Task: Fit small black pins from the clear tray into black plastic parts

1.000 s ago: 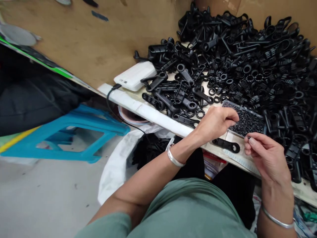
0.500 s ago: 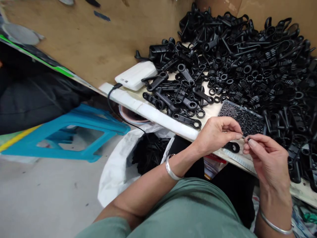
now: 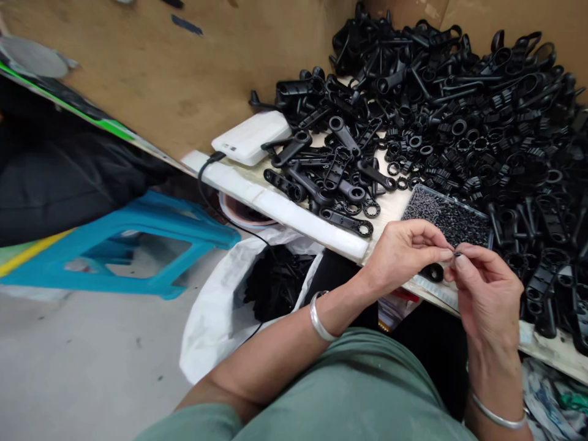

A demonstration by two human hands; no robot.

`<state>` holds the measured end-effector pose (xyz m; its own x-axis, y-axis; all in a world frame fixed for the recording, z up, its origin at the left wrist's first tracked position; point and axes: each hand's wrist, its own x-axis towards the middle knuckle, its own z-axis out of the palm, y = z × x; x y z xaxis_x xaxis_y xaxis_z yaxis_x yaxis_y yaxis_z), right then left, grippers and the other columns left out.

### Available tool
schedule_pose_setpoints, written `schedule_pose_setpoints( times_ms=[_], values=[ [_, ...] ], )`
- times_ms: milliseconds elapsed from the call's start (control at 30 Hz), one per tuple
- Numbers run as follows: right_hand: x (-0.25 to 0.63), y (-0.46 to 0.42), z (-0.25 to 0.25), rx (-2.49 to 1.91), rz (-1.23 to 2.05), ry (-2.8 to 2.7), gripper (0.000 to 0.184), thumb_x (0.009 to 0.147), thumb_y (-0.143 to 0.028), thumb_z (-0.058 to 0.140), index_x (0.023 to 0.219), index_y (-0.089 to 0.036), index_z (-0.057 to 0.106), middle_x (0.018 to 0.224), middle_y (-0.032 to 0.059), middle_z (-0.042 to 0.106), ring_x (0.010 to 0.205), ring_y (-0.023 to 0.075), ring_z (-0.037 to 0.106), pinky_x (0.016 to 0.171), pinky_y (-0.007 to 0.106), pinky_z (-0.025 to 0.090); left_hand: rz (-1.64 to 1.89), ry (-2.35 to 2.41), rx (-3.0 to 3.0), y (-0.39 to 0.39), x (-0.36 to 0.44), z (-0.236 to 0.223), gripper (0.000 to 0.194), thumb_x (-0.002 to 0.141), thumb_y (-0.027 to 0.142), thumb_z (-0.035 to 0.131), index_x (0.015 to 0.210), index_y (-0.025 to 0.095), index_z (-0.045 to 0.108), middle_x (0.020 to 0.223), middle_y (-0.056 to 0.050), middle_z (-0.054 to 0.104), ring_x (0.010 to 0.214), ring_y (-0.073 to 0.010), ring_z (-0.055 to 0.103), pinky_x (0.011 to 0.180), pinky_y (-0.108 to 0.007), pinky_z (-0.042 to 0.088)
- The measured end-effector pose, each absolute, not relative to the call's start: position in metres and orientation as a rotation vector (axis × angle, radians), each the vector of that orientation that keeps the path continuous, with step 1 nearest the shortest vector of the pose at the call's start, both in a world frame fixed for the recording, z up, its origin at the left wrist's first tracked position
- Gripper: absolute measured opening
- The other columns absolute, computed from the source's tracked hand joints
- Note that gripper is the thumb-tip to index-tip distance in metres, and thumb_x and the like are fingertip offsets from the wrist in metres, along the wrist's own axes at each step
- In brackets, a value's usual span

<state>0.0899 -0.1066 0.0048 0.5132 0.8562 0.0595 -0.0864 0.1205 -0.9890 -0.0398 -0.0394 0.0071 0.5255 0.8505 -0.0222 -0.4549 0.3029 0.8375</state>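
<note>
Fingertip to fingertip, my two hands meet just in front of the clear box (image 3: 404, 211) of tiny dark parts. My left hand (image 3: 404, 251) is closed in a pinch; what lies between its thumb and forefinger is too small to make out. My right hand (image 3: 489, 288) pinches a tiny black part (image 3: 456, 253) that shows at its fingertips. Below the left fingers, a black plastic piece with a ring end (image 3: 433, 272) lies near the table edge, partly covered by the hand.
A large heap of black plastic parts (image 3: 441, 92) covers the table's back and right. Loose black handles (image 3: 340, 165) lie left of the box, near a white power bank (image 3: 252, 138) with a cable. Below are a white sack (image 3: 206, 318) and a blue stool (image 3: 138, 245).
My right hand has moved left and slightly up, bringing its fingertips against those of my left hand. The left hand has barely shifted.
</note>
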Motion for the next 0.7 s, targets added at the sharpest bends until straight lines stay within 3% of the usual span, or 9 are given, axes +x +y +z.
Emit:
schedule_pose_setpoints(
  times_ms=[233,533,700],
  values=[
    [0.089,-0.108,-0.001,-1.319,0.688,-0.852,0.014,0.071,-0.022,0.083,0.082,-0.020,0.073,0.082,0.0010,0.069,0.057,0.0103,0.061,0.054,0.025,0.054,0.921,0.551,0.876,-0.044,-0.038,0.008,0.028,0.065,0.029,0.087,0.072,0.013,0.065,0.061,0.001,0.067,0.059,-0.0122,0.066,0.065,-0.027,0.057],
    [0.090,-0.117,0.007,-1.623,0.343,-1.119,0.015,0.082,-0.032,0.076,0.091,-0.021,0.076,0.078,0.0013,0.071,0.061,0.0140,0.065,0.060,0.029,0.057,0.956,0.632,0.983,-0.043,-0.036,0.006,0.010,0.071,0.008,0.075,0.072,0.013,0.066,0.068,0.000,0.069,0.064,-0.0095,0.065,0.065,-0.021,0.056],
    [0.098,-0.120,0.010,-1.718,0.151,-1.364,0.012,0.087,-0.032,0.071,0.093,-0.025,0.077,0.084,0.0016,0.073,0.067,0.0151,0.067,0.068,0.030,0.057,0.993,0.697,1.198,-0.043,-0.034,0.006,0.008,0.074,0.007,0.073,0.072,0.013,0.069,0.074,-0.001,0.071,0.068,-0.0096,0.064,0.067,-0.020,0.054]
  ],
)
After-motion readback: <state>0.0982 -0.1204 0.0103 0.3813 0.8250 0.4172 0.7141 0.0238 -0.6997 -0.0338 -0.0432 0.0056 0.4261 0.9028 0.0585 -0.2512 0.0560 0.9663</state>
